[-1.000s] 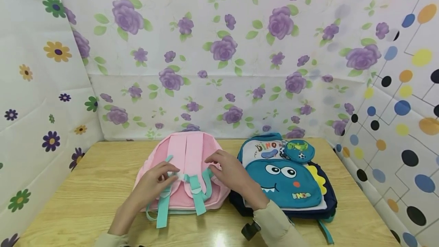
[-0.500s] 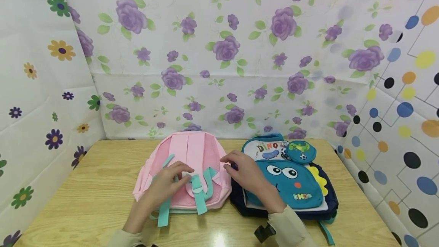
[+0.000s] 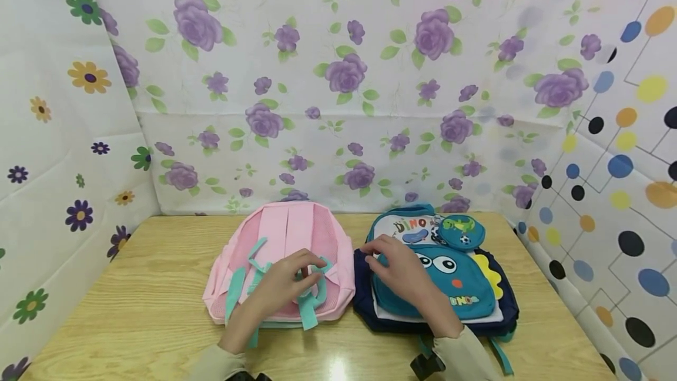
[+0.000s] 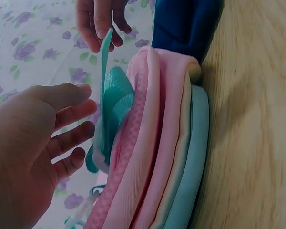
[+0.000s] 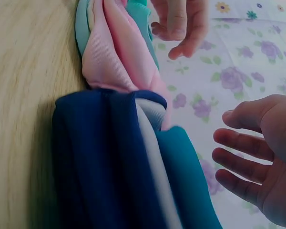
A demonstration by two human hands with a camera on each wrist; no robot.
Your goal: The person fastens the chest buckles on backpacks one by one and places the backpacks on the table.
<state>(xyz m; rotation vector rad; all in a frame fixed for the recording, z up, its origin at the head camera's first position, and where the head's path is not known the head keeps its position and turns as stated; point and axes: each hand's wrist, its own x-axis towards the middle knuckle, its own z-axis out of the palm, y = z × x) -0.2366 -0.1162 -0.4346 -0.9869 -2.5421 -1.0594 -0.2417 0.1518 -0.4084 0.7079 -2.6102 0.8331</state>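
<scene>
A pink backpack (image 3: 288, 228) lies back-side up on the wooden table (image 3: 132, 287), its teal straps (image 3: 309, 310) loose across it. My left hand (image 3: 304, 266) rests over the strap buckles with its fingers relaxed; in the left wrist view the fingers (image 4: 71, 126) hover beside the teal strap (image 4: 109, 95) without gripping it. A blue dinosaur backpack (image 3: 465, 298) lies just to the right, touching the pink one. Over its upper front pocket my right hand (image 3: 381, 251) lies open, and its fingers (image 5: 238, 157) are spread apart in the right wrist view.
Flowered sheets (image 3: 344, 75) wall the table at the back and left, and a dotted sheet (image 3: 608, 193) on the right. Bare wood shows to the left of the pink backpack and along the front edge.
My right hand left the pink backpack's straps and moved right onto the blue backpack. My left hand slid right over the straps, and the left strap now lies bunched further left.
</scene>
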